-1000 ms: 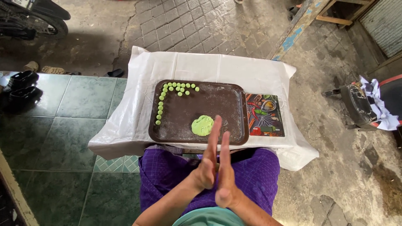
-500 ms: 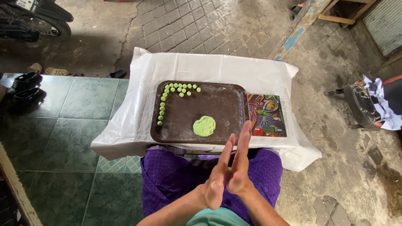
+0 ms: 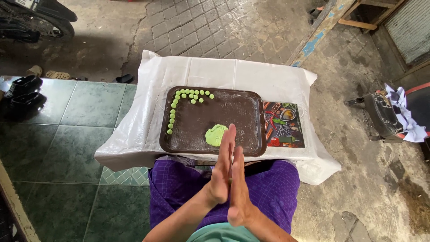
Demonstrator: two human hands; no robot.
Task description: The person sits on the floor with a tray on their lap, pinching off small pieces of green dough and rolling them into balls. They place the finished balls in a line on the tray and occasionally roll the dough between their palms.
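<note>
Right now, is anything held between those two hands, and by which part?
Cannot be told. The left hand and right hand are pressed palm to palm above the brown tray; anything between the palms is hidden.

Head view, steeply down, near tray [image 3: 251, 101]

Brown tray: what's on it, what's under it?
On the tray: a green dough lump and small green balls along its far and left edges. Under it: white sheet. The sheet hides whatever supports it. Left hand covers the near rim.
</note>
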